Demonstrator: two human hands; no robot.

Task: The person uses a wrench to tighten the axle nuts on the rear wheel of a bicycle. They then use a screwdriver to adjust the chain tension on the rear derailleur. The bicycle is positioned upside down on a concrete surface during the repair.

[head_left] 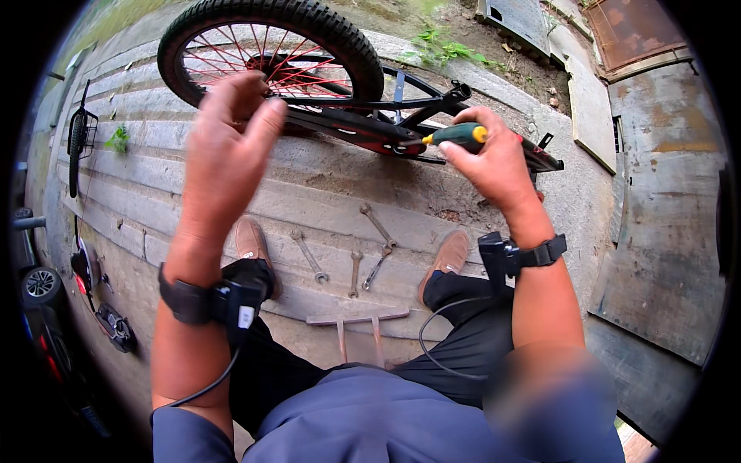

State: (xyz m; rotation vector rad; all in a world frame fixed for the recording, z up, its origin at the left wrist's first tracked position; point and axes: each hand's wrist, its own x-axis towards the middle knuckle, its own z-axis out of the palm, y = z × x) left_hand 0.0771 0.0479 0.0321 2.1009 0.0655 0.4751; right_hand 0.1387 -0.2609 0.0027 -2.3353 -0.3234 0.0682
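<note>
The right hand (494,166) was squeezed tight around a green screwdriver (457,136) up against the bike frame (363,127), while the left hand (224,154) hung loose, holding nothing, so the tip could have slipped and poked those fingers.

I see no packages, signs or screens here. The one label in view is a small white rectangle (246,317) — it sits on the front of the black device (239,302) strapped at my left wrist, just above the point where the black cable leaves it. It stands upright, taller than wide, plain white against the dark casing. The matching black device (496,258) on my right wrist shows no label on the side turned toward me — only bare dark plastic.
</note>
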